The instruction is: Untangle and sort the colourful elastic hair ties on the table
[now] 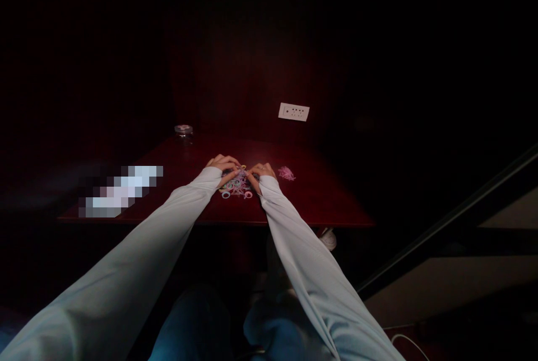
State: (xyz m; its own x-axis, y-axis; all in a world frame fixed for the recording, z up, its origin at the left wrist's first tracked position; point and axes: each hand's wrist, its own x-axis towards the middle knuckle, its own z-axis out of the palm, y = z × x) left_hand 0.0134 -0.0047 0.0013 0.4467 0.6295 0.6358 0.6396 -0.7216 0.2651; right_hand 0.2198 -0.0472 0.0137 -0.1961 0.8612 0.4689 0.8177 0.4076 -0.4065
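Left hand (222, 163) and right hand (263, 171) work closely together at a mixed pile of coloured rings (236, 187) on the table (319, 207). What either grip holds cannot be told. A pink heap (286, 173) lies right.

Dk red table (319, 201) w/ mixed-col. ring pile (236, 186), sm. pink pile (286, 173), clear jar (184, 133), pixelated item (120, 193).

One left hand (223, 163) and one right hand (263, 171) are touching one mixed heap (237, 185), its pieces too small to count. Two rings (226, 198) are lying at its near edge, one pink heap (286, 173) to its right, one lidded jar (184, 132) beyond it leftward; one socket panel (293, 112) is showing beyond it rightward.
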